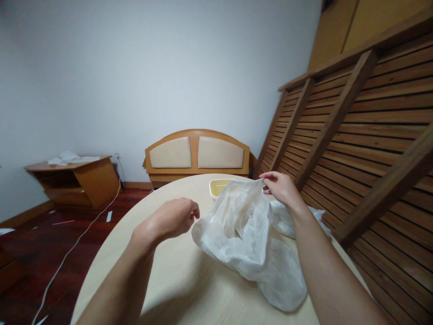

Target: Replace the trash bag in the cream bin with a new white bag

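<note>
A crumpled, translucent white plastic bag (250,239) lies spread over the round table, with a rounded lobe towards me. My right hand (279,187) pinches the bag's upper right corner between thumb and fingertips and holds that edge raised. Just left of the bag is my left hand (177,217), back turned up and fingers loosely bent downward. Its fingertips are close to the bag's left bulge but look apart from it, with nothing visible in them. Behind the bag stands a pale yellow plastic tub (216,186), partly covered by the bag.
More white plastic (286,221) lies under my right forearm on the pale table (169,271). A slatted wooden frame (372,131) leans close by on the right. Behind the table stands a headboard (196,151); a low cabinet (81,180) and a cable (81,237) are at left.
</note>
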Demonstrator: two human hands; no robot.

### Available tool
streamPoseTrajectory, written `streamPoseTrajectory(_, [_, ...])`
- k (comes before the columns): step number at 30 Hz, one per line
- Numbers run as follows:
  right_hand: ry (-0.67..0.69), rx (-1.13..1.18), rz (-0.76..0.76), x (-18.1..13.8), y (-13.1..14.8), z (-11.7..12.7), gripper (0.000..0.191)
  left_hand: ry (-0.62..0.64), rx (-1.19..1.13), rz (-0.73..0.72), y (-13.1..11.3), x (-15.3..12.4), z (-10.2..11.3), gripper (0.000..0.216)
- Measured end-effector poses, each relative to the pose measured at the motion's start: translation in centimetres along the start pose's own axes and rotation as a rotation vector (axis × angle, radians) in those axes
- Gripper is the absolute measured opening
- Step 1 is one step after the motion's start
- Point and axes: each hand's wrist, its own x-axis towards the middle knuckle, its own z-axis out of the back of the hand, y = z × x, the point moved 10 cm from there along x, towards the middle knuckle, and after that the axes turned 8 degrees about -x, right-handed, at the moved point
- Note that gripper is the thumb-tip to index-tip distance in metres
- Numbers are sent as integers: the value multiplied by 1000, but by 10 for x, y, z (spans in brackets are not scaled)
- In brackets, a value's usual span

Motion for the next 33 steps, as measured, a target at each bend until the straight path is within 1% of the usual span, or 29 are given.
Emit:
streamPoseTrajectory(3, [3,25,7,0,2,-2,9,-39,-60,-24,-13,7,-3,23])
streamPoseTrajectory(4, [2,28,12,0,2,-3,9,-47,-93,-23,-16,10,-5,24])
streamPoseTrajectory(8, [-7,15,42,0,7,-2,13,-37,-125,14,-21,25,-26,42])
streamPoseTrajectory(9, [-10,6,52,0,8,-1,14,-35,-124,10,-22,27,-31,40])
streamPoseTrajectory(11, [-17,-19,71,0,11,1,14,-34,-165,-11,-22,32,-39,26])
streamPoseTrajectory(12, [-21,-35,78,0,12,2,14,-35,-233,-24,-21,34,-42,19])
streamPoseTrajectory(13, [-28,-53,82,0,13,3,15,-37,-340,-33,-20,36,-43,17])
streamPoseTrajectory(14, [-37,-74,85,0,13,5,15,-42,-477,-40,-18,38,-43,21])
streamPoseTrajectory(17, [-81,-152,82,0,9,15,14,-74,-924,-42,-8,43,-37,42])
streamPoseTrajectory(19, [-114,-207,71,-1,5,22,11,-99,-1122,-48,-4,45,-28,48])
streamPoseTrajectory(22, [-151,-335,97,-4,9,29,15,-149,-1241,-76,-2,43,-12,45])
streamPoseTrajectory(24, [-143,-383,178,-9,26,27,22,-182,-1232,-88,-3,42,-4,44])
streamPoseTrajectory(26, [-77,-348,298,-18,50,16,25,-188,-1208,-93,-6,40,-2,47])
streamPoseTrajectory(28, [52,-294,430,-33,77,-1,25,-173,-1203,-99,-11,38,-2,48])
streamPoseTrajectory(30, [179,-290,553,-51,100,-18,25,-146,-1217,-119,-16,37,-3,49])
streamPoseTrajectory(33, [313,-284,618,-70,114,-36,32,-106,-1245,-169,-24,36,-4,48])
